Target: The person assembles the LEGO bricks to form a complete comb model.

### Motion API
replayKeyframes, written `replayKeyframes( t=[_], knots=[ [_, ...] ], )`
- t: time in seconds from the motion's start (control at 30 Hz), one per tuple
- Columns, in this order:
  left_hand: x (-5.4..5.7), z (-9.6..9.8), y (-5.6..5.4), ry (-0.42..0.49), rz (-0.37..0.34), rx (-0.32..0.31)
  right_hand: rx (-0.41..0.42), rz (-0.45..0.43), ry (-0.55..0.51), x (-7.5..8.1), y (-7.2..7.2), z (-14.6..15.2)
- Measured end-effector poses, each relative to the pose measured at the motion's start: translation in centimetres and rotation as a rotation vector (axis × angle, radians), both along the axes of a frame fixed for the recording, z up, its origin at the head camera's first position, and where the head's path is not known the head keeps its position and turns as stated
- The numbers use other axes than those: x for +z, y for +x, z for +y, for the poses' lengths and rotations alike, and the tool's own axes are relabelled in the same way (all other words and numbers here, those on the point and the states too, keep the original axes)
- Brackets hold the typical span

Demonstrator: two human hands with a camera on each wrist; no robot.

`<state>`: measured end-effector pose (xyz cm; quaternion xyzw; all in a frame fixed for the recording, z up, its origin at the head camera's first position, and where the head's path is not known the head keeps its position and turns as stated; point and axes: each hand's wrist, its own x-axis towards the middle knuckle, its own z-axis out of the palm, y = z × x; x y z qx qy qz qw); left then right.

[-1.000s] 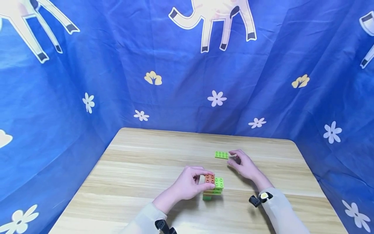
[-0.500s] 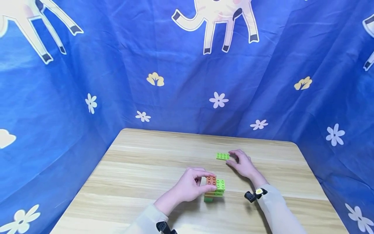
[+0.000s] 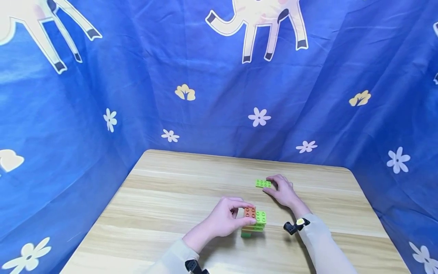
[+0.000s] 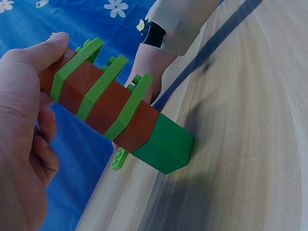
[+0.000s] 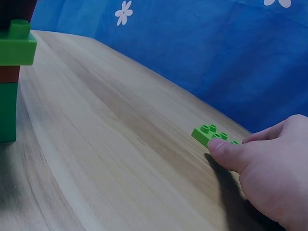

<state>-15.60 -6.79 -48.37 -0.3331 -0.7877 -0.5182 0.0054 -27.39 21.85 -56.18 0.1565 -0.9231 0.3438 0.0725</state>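
Note:
Near the front middle of the table, my left hand (image 3: 226,217) pinches the top brown brick (image 3: 250,212) of a toy building-brick tower. In the left wrist view the tower (image 4: 98,94) alternates brown bricks with lime green plates, whose studded ends stick out to one side. A darker green brick (image 4: 166,144) forms its bottom; whether this touches the table I cannot tell. Farther back, my right hand (image 3: 286,194) has thumb and fingers at the right end of a loose lime green plate (image 3: 262,183). The right wrist view shows the thumb against that plate's (image 5: 203,134) near side, hiding part of it.
The light wooden table (image 3: 164,190) has rounded back corners. A blue curtain (image 3: 205,114) with white flowers and animal figures surrounds its back and sides. Black camera straps (image 3: 295,226) sit on both wrists.
My right hand has moved slightly left, and its thumb and fingers have come round the loose plate's right end. My left hand keeps its pinch on the tower. The head view has shifted slightly.

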Motion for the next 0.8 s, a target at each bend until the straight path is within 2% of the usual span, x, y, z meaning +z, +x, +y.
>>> replayKeyframes(
  t=[0.37, 0.8],
  knots=[
    [-0.2, 0.1, 0.0, -0.017, 0.027, 0.004, -0.006, -0.020, 0.046, -0.3, -0.1, -0.1],
    [-0.1, 0.2, 0.1, -0.031, 0.099, 0.011, -0.001, -0.065, 0.017, 1.0, 0.8, 0.8]
  ],
)
